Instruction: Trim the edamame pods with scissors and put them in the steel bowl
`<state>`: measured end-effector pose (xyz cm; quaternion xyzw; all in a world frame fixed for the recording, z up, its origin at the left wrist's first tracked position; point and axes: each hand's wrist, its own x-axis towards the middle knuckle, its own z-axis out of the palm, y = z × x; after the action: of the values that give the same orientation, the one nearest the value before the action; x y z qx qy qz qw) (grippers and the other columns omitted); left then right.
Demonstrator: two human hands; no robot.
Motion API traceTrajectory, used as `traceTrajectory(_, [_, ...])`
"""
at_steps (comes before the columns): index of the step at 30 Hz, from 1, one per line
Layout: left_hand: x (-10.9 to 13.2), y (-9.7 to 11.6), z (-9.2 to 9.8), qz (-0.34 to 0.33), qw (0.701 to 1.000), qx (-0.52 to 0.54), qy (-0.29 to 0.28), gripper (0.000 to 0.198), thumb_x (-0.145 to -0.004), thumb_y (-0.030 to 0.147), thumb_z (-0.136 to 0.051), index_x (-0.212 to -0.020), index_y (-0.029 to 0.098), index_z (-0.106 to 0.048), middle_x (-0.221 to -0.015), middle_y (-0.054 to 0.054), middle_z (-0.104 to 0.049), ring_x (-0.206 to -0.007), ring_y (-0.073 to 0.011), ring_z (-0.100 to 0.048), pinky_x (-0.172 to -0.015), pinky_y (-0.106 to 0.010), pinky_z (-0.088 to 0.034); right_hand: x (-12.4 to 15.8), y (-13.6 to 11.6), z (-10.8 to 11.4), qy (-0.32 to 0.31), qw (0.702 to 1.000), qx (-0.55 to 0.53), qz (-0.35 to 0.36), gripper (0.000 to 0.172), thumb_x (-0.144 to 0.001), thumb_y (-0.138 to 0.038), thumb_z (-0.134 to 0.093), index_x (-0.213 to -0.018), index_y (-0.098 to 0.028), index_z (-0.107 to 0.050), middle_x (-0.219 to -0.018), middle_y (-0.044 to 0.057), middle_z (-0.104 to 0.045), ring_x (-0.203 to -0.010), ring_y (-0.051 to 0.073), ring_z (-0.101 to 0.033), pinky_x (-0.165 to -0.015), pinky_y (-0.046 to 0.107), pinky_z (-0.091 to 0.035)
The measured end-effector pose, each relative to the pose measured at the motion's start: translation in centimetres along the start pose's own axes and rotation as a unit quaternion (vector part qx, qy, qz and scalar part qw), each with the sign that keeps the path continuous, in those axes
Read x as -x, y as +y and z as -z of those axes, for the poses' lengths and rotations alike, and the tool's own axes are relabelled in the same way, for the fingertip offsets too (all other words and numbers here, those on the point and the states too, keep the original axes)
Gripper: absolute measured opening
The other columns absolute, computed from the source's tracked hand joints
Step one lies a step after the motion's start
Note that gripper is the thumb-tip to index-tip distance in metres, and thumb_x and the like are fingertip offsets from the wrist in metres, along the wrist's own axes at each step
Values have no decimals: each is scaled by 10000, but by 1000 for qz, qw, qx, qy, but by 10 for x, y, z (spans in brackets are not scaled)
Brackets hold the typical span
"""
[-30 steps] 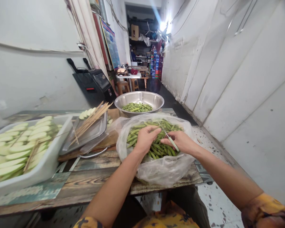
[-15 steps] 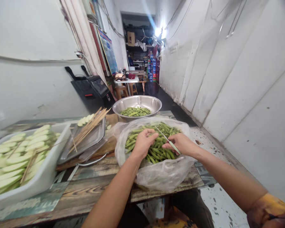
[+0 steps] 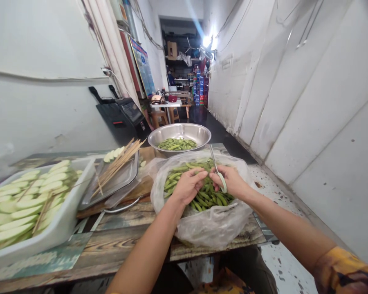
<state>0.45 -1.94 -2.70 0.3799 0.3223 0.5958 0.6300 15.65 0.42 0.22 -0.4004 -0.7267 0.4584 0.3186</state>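
A pair of scissors (image 3: pixel 223 182) with a pale green handle is in my right hand (image 3: pixel 230 178), its metal blades pointing up and away. My left hand (image 3: pixel 188 185) is closed in a pinch, fingertips almost meeting those of the right; what it pinches is too small to make out. Both hands hover over green soybean pods (image 3: pixel 213 199) heaped in an open clear plastic bag (image 3: pixel 207 228). Behind the bag stands a wide steel basin (image 3: pixel 202 137) with more pods (image 3: pixel 177 143) in its bottom.
On the left of the wooden table (image 3: pixel 119 239) is a white tub (image 3: pixel 64 216) of sliced green vegetable (image 3: pixel 21 212). Between tub and bag, a metal tray (image 3: pixel 127 173) with bamboo skewers (image 3: pixel 116 166) rests on a cutting board (image 3: pixel 145 185). A white wall (image 3: pixel 313 110) runs along the right.
The scissors have turned in my right hand, from pointing up-left to standing nearly upright. My right hand has come closer to my left. The whole view has shifted slightly.
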Motion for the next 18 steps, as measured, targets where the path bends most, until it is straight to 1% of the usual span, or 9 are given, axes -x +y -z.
traceTrajectory(3, [0, -3, -1, -24, 996, -81, 41, 293, -605, 292, -768, -785, 113, -623, -512, 68, -445, -437, -20, -324, -432, -167, -215, 1, 1, -2, 0, 1000, 15, -11, 231, -741, -394, -607, -743, -193, -494, -524, -43, -528, -437, 126, -540, -446, 221, -407])
traceTrajectory(5, [0, -4, -3, -35, 990, -122, 54, 307, -620, 323, -755, -801, 113, -623, -480, 67, -455, -426, -27, -340, -419, -165, -217, 1, 0, 0, 1, 999, 34, -24, 259, -745, -428, -603, -741, -192, -497, -532, -35, -536, -441, 133, -546, -442, 225, -403])
traceTrajectory(8, [-1, -2, -3, -37, 992, -102, 63, 318, -633, 358, -738, -790, 129, -583, -445, 63, -482, -391, -29, -341, -392, -158, -205, 1, -3, 9, -8, 994, 105, -34, 291, -755, -473, -593, -750, -189, -532, -537, -27, -540, -456, 141, -552, -454, 231, -392])
traceTrajectory(11, [-1, 1, -2, -40, 994, -73, 67, 320, -643, 366, -730, -788, 143, -553, -462, 50, -529, -355, -21, -334, -361, -149, -180, 3, -9, 27, -54, 976, 211, -22, 326, -745, -507, -607, -753, -182, -589, -545, -24, -525, -475, 132, -521, -468, 230, -354])
traceTrajectory(14, [-1, 2, 0, -56, 992, -95, 62, 288, -656, 350, -728, -762, 138, -564, -481, 43, -547, -359, -22, -380, -357, -139, -224, 6, -18, 42, -100, 950, 297, 2, 368, -727, -543, -619, -769, -178, -644, -580, -18, -524, -535, 128, -476, -492, 230, -317])
traceTrajectory(16, [-1, 1, 1, -67, 989, -112, 63, 273, -666, 345, -723, -752, 137, -568, -476, 40, -552, -359, -27, -402, -360, -137, -256, 6, -25, 47, -130, 937, 323, 8, 408, -712, -572, -622, -786, -173, -666, -601, -17, -524, -568, 128, -456, -507, 232, -307])
traceTrajectory(18, [-1, 1, 1, -70, 988, -118, 64, 273, -673, 353, -716, -751, 140, -565, -453, 42, -550, -340, -32, -400, -354, -140, -267, 6, -30, 47, -156, 933, 325, 8, 447, -703, -595, -618, -791, -161, -681, -597, -21, -511, -571, 123, -434, -509, 232, -298])
